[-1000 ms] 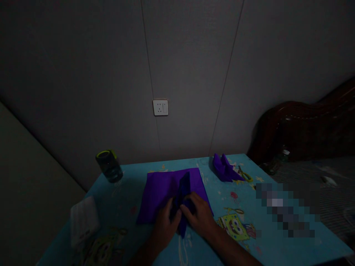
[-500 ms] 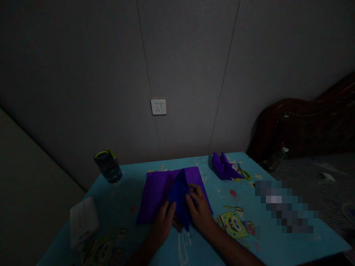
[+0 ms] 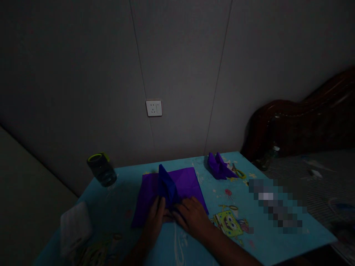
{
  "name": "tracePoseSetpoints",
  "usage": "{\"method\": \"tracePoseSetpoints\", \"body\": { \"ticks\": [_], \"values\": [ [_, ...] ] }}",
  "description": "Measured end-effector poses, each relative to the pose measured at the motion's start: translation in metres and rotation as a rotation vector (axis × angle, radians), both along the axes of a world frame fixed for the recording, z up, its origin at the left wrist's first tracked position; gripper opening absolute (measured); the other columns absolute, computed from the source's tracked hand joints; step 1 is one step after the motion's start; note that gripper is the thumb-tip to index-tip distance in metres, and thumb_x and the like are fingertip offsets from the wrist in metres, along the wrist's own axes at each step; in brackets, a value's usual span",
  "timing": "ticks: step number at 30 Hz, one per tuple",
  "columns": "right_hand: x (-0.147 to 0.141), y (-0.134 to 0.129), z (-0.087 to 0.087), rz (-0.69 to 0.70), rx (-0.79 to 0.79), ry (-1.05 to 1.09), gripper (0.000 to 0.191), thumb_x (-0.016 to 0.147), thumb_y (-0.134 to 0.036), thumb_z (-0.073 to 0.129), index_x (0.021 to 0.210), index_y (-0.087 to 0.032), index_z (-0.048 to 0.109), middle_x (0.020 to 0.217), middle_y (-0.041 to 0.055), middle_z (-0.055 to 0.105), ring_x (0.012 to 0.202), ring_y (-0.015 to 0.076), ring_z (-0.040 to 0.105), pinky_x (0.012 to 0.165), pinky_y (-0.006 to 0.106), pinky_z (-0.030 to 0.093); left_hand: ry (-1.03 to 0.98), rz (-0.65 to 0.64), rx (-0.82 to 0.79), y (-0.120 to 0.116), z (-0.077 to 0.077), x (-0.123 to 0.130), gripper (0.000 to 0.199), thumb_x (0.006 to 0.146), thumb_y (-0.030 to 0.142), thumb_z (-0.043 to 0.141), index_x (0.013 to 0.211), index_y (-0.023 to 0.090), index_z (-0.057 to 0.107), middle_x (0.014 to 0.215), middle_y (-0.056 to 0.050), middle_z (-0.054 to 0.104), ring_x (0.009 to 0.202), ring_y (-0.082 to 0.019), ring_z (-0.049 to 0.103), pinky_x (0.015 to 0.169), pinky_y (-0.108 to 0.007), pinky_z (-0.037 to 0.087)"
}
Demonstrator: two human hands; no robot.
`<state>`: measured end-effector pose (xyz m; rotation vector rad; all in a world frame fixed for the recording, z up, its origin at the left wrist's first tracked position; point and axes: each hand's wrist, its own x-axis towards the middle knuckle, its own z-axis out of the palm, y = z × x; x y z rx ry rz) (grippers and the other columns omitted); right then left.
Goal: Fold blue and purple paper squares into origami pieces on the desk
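A folded blue paper piece (image 3: 167,186) stands with its pointed tip up over purple paper sheets (image 3: 188,181) lying flat on the table. My left hand (image 3: 155,218) grips its lower left side, thumb in front. At its lower right edge, my right hand (image 3: 192,216) pinches the paper, fingers bent together. The hands partly hide the bottom of the blue piece. A folded purple paper shape (image 3: 219,166) with raised points rests at the back right of the table, beside scissors (image 3: 239,173) with yellow-green handles.
On the blue patterned table (image 3: 216,255), a dark bottle with a green rim (image 3: 102,170) stands at the back left. A white packet (image 3: 75,228) lies at the left. A blurred-out object (image 3: 274,205) is at the right. Behind is a wall with a socket (image 3: 154,108).
The blue paper has tilted and turned, its tip now further left. My right hand has moved down to its lower edge, fingers flatter. The view has shifted slightly right.
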<state>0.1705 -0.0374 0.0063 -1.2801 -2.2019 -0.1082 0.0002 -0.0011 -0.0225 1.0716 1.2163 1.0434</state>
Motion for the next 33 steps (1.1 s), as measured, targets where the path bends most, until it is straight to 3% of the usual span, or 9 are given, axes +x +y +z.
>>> {"method": "tracePoseSetpoints", "body": {
  "ticks": [3,7,11,14,25,33],
  "values": [
    [0.016,0.010,0.003,-0.049,-0.015,0.070,0.022,0.097,-0.026,0.046,0.101,-0.020,0.068,0.084,0.0076,0.069,0.079,0.0218,0.063,0.077,0.036,0.047,-0.176,-0.073,-0.069,-0.002,0.012,0.007,0.077,0.081,0.068,0.055,0.136,0.017,0.040,0.105,-0.014,0.070,0.064,-0.023,0.071,0.056,-0.036,0.059],
    [0.057,0.027,0.004,-0.307,-0.029,0.271,0.025,0.097,-0.027,0.046,0.102,-0.018,0.068,0.092,0.0101,0.071,0.084,0.0229,0.065,0.080,0.035,0.048,-0.195,-0.139,-0.068,-0.002,0.023,0.005,0.079,0.077,0.075,0.053,0.126,0.013,0.050,0.099,-0.014,0.071,0.053,-0.018,0.067,0.050,-0.033,0.055],
    [0.099,0.042,-0.001,-0.578,-0.135,0.282,0.031,0.096,-0.032,0.044,0.105,-0.016,0.069,0.098,0.0123,0.072,0.090,0.0248,0.067,0.081,0.034,0.047,-0.190,-0.151,-0.078,0.000,0.020,0.004,0.073,0.074,0.077,0.053,0.103,0.010,0.061,0.079,-0.009,0.070,0.046,-0.018,0.064,0.042,-0.029,0.049],
    [0.117,0.048,-0.007,-0.657,-0.180,0.267,0.035,0.096,-0.035,0.045,0.109,-0.013,0.069,0.103,0.0152,0.073,0.092,0.0267,0.068,0.081,0.034,0.047,-0.190,-0.169,-0.087,0.000,0.016,0.006,0.073,0.073,0.079,0.052,0.095,0.010,0.062,0.072,-0.006,0.068,0.043,-0.017,0.063,0.039,-0.028,0.047],
    [0.118,0.044,-0.003,-0.826,-0.316,0.112,0.039,0.095,-0.040,0.046,0.125,-0.018,0.061,0.105,0.0109,0.075,0.089,0.0245,0.070,0.076,0.030,0.046,-0.161,-0.152,-0.041,-0.002,0.024,0.005,0.072,0.068,0.080,0.056,0.086,0.011,0.065,0.066,-0.004,0.066,0.042,-0.017,0.062,0.038,-0.027,0.047],
    [0.113,0.047,-0.001,-0.890,-0.339,0.019,0.037,0.097,-0.038,0.043,0.122,-0.017,0.062,0.107,0.0122,0.074,0.092,0.0253,0.070,0.076,0.031,0.045,-0.161,-0.111,0.011,0.000,0.027,0.001,0.066,0.070,0.077,0.058,0.082,0.012,0.063,0.063,-0.003,0.065,0.041,-0.016,0.061,0.037,-0.026,0.047]
  ]
}}
